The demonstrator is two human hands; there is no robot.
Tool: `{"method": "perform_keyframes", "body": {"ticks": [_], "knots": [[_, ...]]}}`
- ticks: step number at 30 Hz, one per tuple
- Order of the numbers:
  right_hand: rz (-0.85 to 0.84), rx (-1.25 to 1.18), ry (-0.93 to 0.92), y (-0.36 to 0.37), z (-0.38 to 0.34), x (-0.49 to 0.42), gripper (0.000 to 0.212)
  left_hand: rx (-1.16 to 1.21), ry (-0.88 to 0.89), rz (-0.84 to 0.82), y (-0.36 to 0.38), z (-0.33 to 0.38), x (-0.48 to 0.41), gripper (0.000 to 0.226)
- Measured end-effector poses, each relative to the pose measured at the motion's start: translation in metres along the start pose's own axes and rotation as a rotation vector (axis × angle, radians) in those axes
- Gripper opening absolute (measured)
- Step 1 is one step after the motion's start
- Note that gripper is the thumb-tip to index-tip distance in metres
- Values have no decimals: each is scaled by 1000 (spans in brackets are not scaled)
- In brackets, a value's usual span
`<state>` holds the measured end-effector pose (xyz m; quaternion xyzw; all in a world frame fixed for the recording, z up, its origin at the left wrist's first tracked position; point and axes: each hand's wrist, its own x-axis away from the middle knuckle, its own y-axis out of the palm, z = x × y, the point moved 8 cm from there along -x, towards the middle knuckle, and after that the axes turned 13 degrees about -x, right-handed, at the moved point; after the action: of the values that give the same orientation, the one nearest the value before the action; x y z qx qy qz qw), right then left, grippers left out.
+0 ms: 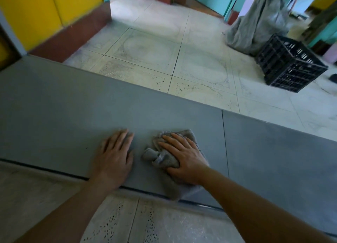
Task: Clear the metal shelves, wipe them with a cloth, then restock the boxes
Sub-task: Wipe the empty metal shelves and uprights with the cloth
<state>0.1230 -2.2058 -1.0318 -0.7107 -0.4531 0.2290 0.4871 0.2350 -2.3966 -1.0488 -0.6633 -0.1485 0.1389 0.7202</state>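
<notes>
Cloth (164, 158): soft, light, limp grey towelling. Bunches readily, no stiffness, no breakage risk. Lies crumpled on the grey metal shelf (73, 115) towards its near edge, just left of the panel seam, with one corner hanging over the near lip.

Pinned under right hand (185, 159): fingers (171, 140) straight, slightly apart, pressed flat across the cloth; thumb tucked against the bunched fold at left.

Left hand (114, 157): flat on bare shelf just left of cloth, not touching it, fingers straight, close together, holding nothing.

Best controlled by palm pressure over the bunched middle. Likely to glide easily on the smooth metal; maintain downward load.
</notes>
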Motion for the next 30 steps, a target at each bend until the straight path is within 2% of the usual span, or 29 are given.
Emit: {"method": "perform_keyframes", "body": {"ticks": [3,8,11,15,20,26,30], "knots": [[63,-17,77,-25,49,-38,78,-59,26,39,4,5,-2,69],[227,-19,381,-66,118,-112,70,-108,51,181,1,3,-5,58],[261,-10,477,-77,128,-131,70,-111,52,240,-4,5,-4,57],[252,-24,517,-70,124,-127,72,-95,50,231,-4,4,-3,58],[208,-48,517,-60,92,-107,71,-86,46,121,3,2,-2,62],[105,-46,289,-6,-7,-32,78,-61,37,52,-1,3,-3,64],[-27,-31,242,31,-60,23,85,-11,67,-1,-1,1,2,70]]}}
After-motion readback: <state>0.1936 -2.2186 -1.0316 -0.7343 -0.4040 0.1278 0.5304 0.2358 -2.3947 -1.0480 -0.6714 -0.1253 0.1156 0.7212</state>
